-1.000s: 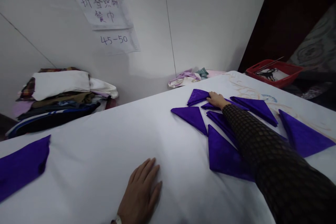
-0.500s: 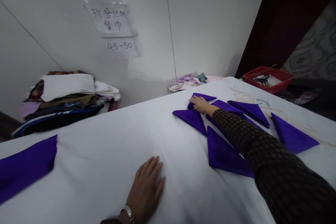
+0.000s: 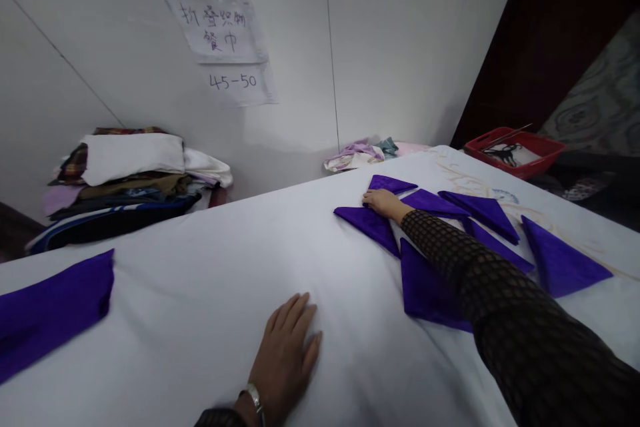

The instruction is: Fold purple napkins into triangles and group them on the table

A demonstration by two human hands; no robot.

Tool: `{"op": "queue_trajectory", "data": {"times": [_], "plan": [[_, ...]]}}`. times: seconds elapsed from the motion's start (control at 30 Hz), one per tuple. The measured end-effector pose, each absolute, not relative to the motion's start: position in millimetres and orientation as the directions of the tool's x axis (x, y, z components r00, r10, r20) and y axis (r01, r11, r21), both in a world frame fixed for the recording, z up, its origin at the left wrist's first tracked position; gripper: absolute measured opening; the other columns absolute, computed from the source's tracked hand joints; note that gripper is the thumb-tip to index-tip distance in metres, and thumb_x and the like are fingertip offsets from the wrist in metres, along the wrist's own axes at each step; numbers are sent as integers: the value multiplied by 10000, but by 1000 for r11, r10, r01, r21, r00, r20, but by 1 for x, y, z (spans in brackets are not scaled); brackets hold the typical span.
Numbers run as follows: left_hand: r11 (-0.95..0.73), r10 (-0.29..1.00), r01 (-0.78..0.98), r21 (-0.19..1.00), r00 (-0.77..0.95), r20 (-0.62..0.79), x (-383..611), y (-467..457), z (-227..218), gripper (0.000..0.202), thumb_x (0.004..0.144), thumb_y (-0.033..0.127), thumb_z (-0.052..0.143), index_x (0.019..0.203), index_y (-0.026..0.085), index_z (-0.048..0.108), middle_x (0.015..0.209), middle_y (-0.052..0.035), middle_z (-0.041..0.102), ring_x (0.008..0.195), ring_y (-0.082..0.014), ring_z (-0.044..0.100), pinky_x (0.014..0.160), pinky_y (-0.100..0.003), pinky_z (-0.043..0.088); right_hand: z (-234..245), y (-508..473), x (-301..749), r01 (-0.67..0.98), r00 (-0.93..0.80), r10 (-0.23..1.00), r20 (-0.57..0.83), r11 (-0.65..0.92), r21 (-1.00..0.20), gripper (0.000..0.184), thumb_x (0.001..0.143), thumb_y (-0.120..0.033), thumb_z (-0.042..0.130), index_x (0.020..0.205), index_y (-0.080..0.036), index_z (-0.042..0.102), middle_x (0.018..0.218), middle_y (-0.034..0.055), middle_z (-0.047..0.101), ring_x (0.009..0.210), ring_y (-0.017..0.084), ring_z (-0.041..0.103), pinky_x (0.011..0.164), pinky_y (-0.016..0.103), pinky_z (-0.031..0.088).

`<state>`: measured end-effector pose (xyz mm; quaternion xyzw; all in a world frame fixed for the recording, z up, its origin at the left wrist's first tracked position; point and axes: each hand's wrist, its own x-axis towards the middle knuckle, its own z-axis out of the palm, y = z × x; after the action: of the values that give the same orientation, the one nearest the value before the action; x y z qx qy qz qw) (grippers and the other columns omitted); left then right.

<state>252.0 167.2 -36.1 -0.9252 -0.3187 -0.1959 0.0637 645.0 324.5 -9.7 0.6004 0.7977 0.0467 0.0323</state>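
Note:
My left hand (image 3: 286, 355) lies flat on the white tablecloth (image 3: 210, 320), fingers stretched out and holding nothing. A bracelet is on that wrist. My right hand (image 3: 385, 203) reaches far across, its fingers bent and closed on the near edge of a purple folded napkin (image 3: 393, 183); the thumb is hidden. Another triangular napkin (image 3: 369, 227) lies just below that hand. Around my right forearm are more purple triangles, including a large napkin (image 3: 430, 293) partly covered by the sleeve and a napkin (image 3: 563, 260) at the right. A flat purple cloth (image 3: 55, 313) extends past the left edge.
Stacked folded clothes (image 3: 133, 163) stand beyond the table at the left. Crumpled cloths (image 3: 357, 155) lie by the wall. A red basket (image 3: 537, 165) with dark items stands at the far right. Handwritten paper signs (image 3: 225, 30) hang on the wall.
My right hand has slid slightly nearer, from on top of the far napkin to its near edge. The left hand stays flat on the cloth. The view has shifted a little.

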Motion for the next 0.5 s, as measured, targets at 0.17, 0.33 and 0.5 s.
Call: {"op": "queue_trajectory", "data": {"times": [0.17, 0.33, 0.5], "plan": [[-785, 576, 619, 25, 715, 395, 251, 169, -38, 351, 853, 304, 514, 1173, 183, 594, 1275, -92, 587, 1215, -239, 495, 964, -417, 442, 0, 312, 629, 977, -211, 974, 81, 208, 40, 416, 898, -88, 356, 1283, -114, 510, 1353, 151, 497, 1292, 231, 401, 1005, 366, 345], [-773, 608, 632, 61, 709, 357, 253, 171, -39, 353, 866, 320, 479, 1160, 179, 614, 1271, -98, 591, 1206, -246, 502, 963, -430, 435, 13, 274, 596, 975, -219, 971, 96, 222, -11, 364, 918, -159, 382, 1232, -143, 565, 1350, 118, 515, 1298, 220, 403, 1029, 360, 337], [-740, 662, 662, 121, 685, 303, 256, 169, -36, 371, 877, 330, 453, 1175, 171, 605, 1293, -102, 574, 1228, -258, 476, 995, -461, 398, 19, 201, 545, 957, -222, 975, 21, 222, -187, 422, 909, -260, 455, 1318, -169, 504, 1432, 142, 424, 1339, 276, 345, 1068, 482, 274]]}}
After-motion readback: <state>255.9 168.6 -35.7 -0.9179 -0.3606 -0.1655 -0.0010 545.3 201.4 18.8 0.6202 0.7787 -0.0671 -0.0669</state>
